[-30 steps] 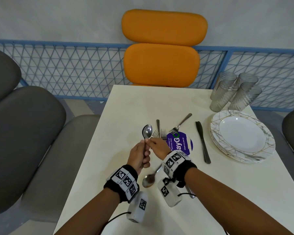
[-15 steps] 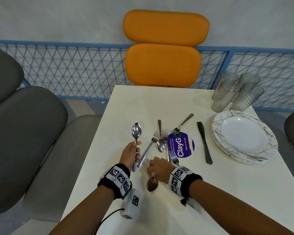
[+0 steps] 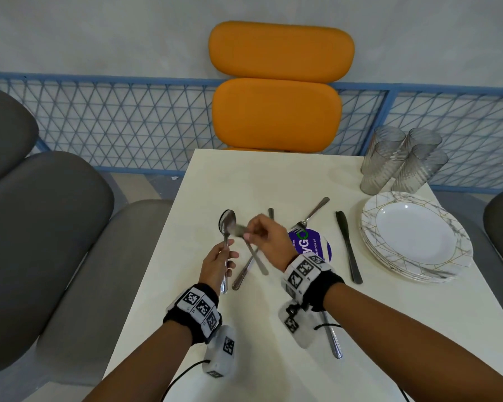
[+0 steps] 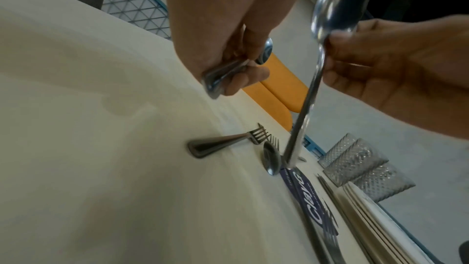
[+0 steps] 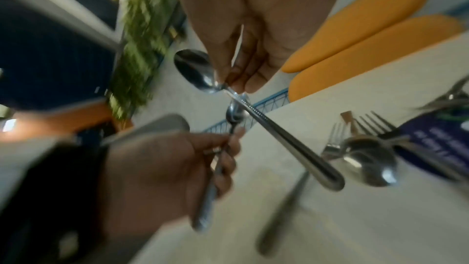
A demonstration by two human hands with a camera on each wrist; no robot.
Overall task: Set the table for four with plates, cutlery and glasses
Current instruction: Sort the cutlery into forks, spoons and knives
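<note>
Barely begun, by the look of it. Left hand [image 3: 217, 264] grips one spoon [image 3: 226, 224] upright at frame centre; right hand [image 3: 266, 237] pinches a second spoon [image 5: 203, 76]. Plates [image 3: 413, 236] stacked and glasses [image 3: 401, 161] clustered at upper right, forks [image 4: 228, 142] loose mid-table [image 3: 244, 175]; no place laid.

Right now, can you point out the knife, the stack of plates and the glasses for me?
knife [image 3: 347, 245], head view, on the middle of its dark length.
stack of plates [image 3: 459, 256], head view, on the top plate's patterned right rim.
glasses [image 3: 381, 166], head view, on the wall of the front left glass.
</note>
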